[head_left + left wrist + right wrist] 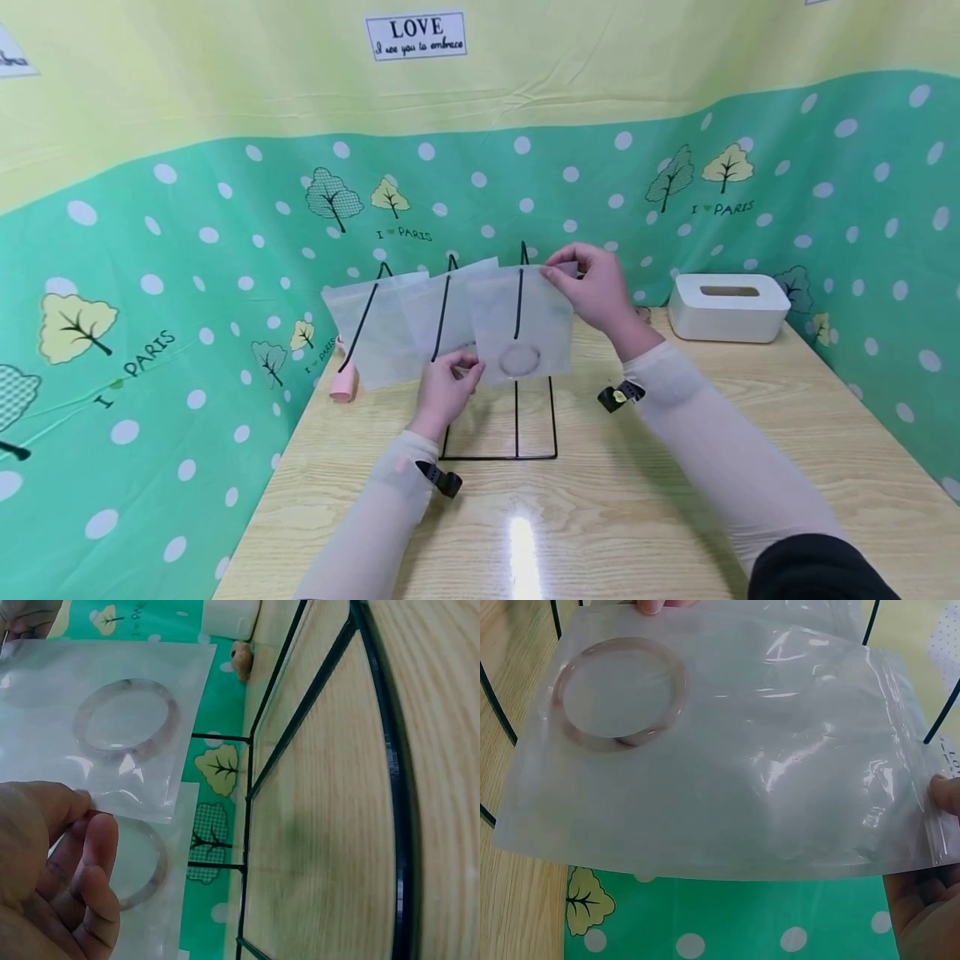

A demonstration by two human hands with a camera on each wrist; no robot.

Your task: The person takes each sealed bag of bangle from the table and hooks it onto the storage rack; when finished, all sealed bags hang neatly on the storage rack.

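A translucent plastic bag (pixel 553 321) with a pale pinkish-brown bangle (pixel 681 684) inside hangs at the right-hand hook (pixel 519 304) of a black wire rack (pixel 498 457). My right hand (pixel 597 287) pinches the bag's upper right corner. Thumb and fingers of my left hand (pixel 442 393) pinch its lower left edge. To the left, a middle bag (pixel 457 312) and a left bag (pixel 375 333) hang from the rack's other hooks, overlapping one another. A second bangle (pixel 159 862) shows through the bag behind in the left wrist view.
A white tissue box (pixel 727 308) stands at the back right of the wooden table (pixel 600 517). A pink cylindrical object (pixel 343 383) sits behind the left bag. Green and yellow printed cloth (pixel 480 200) encloses the back and sides.
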